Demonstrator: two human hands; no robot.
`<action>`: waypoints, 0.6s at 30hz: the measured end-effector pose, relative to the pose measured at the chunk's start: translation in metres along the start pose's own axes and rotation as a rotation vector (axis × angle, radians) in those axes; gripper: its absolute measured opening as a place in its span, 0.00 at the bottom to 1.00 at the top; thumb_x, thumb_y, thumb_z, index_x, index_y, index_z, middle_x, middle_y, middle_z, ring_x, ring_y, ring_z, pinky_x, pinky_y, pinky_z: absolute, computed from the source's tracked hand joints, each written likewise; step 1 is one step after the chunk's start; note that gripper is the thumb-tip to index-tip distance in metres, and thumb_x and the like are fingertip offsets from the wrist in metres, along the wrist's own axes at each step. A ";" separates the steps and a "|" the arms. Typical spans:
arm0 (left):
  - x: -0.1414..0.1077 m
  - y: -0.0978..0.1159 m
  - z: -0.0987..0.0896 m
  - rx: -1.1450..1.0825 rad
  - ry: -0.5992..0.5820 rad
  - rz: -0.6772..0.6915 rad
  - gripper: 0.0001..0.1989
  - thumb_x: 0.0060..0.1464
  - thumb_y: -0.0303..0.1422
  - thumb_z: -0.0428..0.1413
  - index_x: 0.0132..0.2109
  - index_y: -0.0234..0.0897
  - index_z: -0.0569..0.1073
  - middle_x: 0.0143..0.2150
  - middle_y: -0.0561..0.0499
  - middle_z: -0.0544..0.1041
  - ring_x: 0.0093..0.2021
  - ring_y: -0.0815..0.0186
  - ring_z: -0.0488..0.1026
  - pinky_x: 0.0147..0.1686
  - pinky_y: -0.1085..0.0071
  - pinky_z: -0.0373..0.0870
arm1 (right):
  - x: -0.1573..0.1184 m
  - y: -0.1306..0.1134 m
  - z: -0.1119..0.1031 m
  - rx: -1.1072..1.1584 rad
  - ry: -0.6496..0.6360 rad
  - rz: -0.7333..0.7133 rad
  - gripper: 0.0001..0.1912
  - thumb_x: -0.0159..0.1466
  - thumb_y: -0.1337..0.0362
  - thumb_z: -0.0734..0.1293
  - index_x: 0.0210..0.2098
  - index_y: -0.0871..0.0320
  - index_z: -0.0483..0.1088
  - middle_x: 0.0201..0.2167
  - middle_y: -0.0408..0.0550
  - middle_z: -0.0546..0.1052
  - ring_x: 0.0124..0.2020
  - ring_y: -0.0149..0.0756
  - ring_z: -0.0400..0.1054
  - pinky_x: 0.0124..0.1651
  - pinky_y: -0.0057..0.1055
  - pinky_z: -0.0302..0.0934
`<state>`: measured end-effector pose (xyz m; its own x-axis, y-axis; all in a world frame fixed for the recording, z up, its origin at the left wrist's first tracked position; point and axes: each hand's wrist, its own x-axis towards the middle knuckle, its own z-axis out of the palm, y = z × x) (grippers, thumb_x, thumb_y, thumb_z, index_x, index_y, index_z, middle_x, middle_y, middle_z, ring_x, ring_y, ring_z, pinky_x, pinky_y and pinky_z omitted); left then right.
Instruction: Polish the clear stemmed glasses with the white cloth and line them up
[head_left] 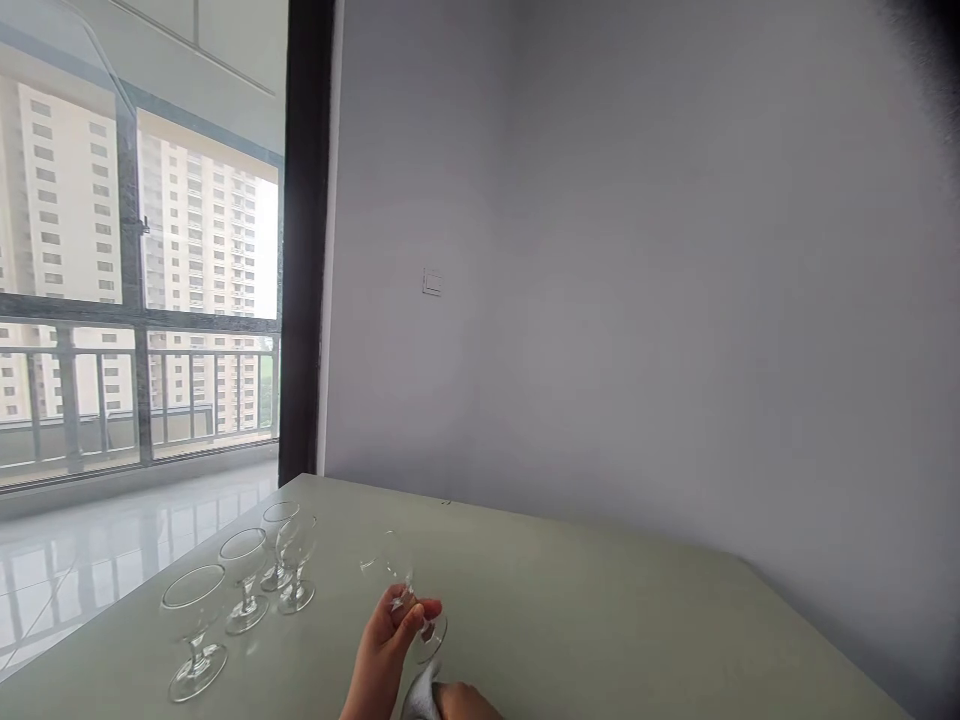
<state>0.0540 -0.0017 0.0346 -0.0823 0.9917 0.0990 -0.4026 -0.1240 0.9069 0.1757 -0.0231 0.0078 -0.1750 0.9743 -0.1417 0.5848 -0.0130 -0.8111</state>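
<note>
My left hand (386, 635) is closed around the stem of a clear stemmed glass (391, 562). The glass is tilted, with its bowl up and away to the left and its round foot toward my right hand. Low at the frame's bottom edge, my right hand (463, 702) holds a bunched grey cloth (422, 692) just below the glass's foot. Most of that hand is cut off, and I cannot tell whether the cloth touches the glass.
Several similar glasses stand upright at the left of the pale green table (585, 620), the nearest glass (196, 640) close to its left edge. A grey wall (675, 300) borders the table's far side. Windows (135, 250) are at left.
</note>
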 end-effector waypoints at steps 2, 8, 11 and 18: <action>-0.001 0.004 -0.002 0.079 0.013 0.035 0.23 0.34 0.44 0.65 0.35 0.38 0.68 0.30 0.44 0.81 0.31 0.58 0.75 0.32 0.67 0.68 | -0.008 -0.007 -0.020 -0.025 -0.043 -0.083 0.08 0.38 0.71 0.67 0.15 0.51 0.72 0.19 0.39 0.70 0.24 0.35 0.65 0.30 0.31 0.55; -0.008 -0.005 0.001 0.256 0.066 0.163 0.21 0.38 0.47 0.62 0.38 0.41 0.71 0.45 0.43 0.79 0.43 0.55 0.74 0.40 0.66 0.69 | -0.041 -0.043 -0.065 -0.086 0.259 -0.261 0.15 0.50 0.67 0.65 0.37 0.54 0.75 0.32 0.45 0.73 0.27 0.32 0.64 0.31 0.27 0.56; -0.015 -0.014 0.009 0.275 0.082 0.237 0.20 0.39 0.48 0.61 0.38 0.41 0.74 0.50 0.44 0.75 0.51 0.53 0.69 0.47 0.66 0.67 | -0.039 -0.050 -0.056 -0.161 0.305 -0.274 0.17 0.47 0.72 0.64 0.35 0.55 0.75 0.29 0.44 0.71 0.27 0.32 0.64 0.31 0.26 0.55; -0.024 -0.016 0.017 0.243 -0.010 0.127 0.18 0.39 0.46 0.62 0.35 0.42 0.73 0.54 0.46 0.71 0.36 0.57 0.75 0.29 0.70 0.71 | -0.024 -0.033 -0.036 -0.342 0.326 -0.246 0.11 0.48 0.70 0.64 0.30 0.54 0.74 0.29 0.45 0.77 0.28 0.36 0.69 0.29 0.27 0.54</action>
<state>0.0776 -0.0230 0.0244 -0.1090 0.9691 0.2215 -0.1587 -0.2369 0.9585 0.1889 -0.0382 0.0582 -0.1164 0.9593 0.2574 0.7921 0.2461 -0.5587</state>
